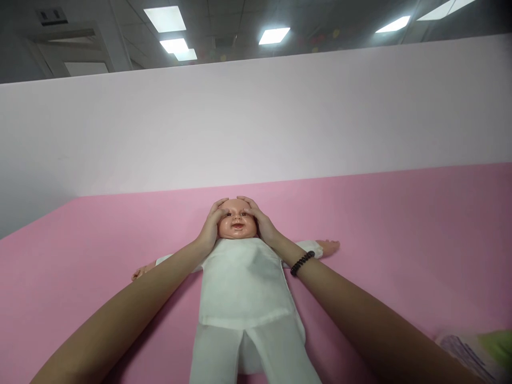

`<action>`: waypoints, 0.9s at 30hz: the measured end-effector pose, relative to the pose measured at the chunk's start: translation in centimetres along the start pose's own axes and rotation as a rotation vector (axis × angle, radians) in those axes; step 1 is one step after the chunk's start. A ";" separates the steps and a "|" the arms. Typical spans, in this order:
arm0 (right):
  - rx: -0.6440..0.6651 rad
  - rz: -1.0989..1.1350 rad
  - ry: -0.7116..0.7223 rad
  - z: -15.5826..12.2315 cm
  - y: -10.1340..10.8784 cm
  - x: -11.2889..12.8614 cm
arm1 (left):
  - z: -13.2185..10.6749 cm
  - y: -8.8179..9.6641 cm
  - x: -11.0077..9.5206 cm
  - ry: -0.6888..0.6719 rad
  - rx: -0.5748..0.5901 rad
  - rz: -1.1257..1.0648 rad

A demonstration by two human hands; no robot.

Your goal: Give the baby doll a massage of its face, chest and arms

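A baby doll (244,288) in white top and trousers lies on its back, its arms spread out to the sides. My left hand (210,225) cups one side of the doll's head (237,228), with the fingers curved over the forehead and the thumb beside the eye. On the opposite side my right hand (264,221) grips the head in the same way. The doll's eyes, nose and mouth show between my hands. My forearms cross over parts of the doll's sleeves. A black coiled band (302,263) circles my right wrist.
The doll rests on a pink padded surface (400,229). A white wall (256,122) rises behind it. A blurred cloth-like thing (476,352) with purple and green patches lies at the lower right. Lit ceiling panels (274,36) show beyond the wall.
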State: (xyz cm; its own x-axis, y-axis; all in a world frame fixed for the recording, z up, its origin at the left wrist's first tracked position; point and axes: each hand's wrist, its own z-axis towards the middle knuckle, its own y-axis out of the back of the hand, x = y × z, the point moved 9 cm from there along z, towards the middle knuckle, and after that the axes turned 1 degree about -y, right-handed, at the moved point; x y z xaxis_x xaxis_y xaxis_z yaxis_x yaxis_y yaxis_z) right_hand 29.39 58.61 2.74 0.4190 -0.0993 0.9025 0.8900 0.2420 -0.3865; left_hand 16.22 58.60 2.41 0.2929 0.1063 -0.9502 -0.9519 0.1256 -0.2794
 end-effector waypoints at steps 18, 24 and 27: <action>0.010 -0.136 0.006 0.0 0.4 -0.2 | -0.1 0.0 0.0 -0.032 0.029 0.100; 0.004 -0.105 0.024 0.0 0.2 0.0 | 0.2 0.1 0.0 -0.035 -0.002 0.075; 0.012 -0.051 0.005 0.0 0.0 -0.1 | 0.2 0.0 0.1 -0.026 0.003 0.045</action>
State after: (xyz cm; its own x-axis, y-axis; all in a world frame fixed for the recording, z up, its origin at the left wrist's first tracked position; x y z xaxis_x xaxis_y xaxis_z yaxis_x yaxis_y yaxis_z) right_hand 29.41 58.61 2.67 0.3744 -0.1165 0.9199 0.9078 0.2485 -0.3380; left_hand 16.23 58.79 2.35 0.2521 0.1377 -0.9579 -0.9639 0.1234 -0.2359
